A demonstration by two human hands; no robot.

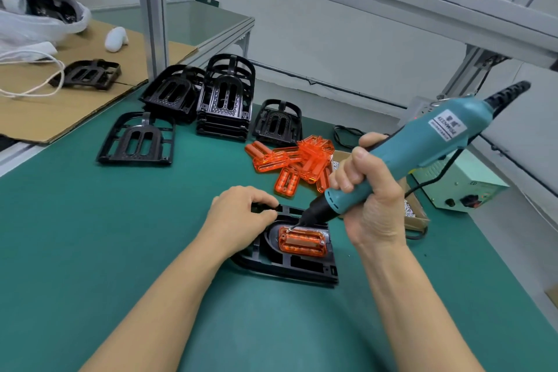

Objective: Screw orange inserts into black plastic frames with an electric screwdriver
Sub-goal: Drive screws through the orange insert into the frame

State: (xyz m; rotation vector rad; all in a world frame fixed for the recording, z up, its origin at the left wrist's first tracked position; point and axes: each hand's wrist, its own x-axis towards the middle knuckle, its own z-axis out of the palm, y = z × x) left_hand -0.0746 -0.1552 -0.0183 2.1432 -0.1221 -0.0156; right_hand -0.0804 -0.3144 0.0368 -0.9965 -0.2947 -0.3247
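A black plastic frame (302,269) lies on the green mat in front of me with an orange insert (302,241) seated in it. My left hand (238,217) grips the frame's far left edge, fingers curled over it. My right hand (365,193) grips a teal electric screwdriver (422,145), tilted down to the left. Its bit tip touches the insert's upper left corner. A pile of loose orange inserts (296,163) lies behind the frame.
Stacks of black frames (223,100) and single frames (137,139) stand at the back left. Further left, cardboard (60,106) carries one more frame. A small box of screws (413,214) and a power supply (459,184) sit on the right. Aluminium rack posts (151,9) rise behind.
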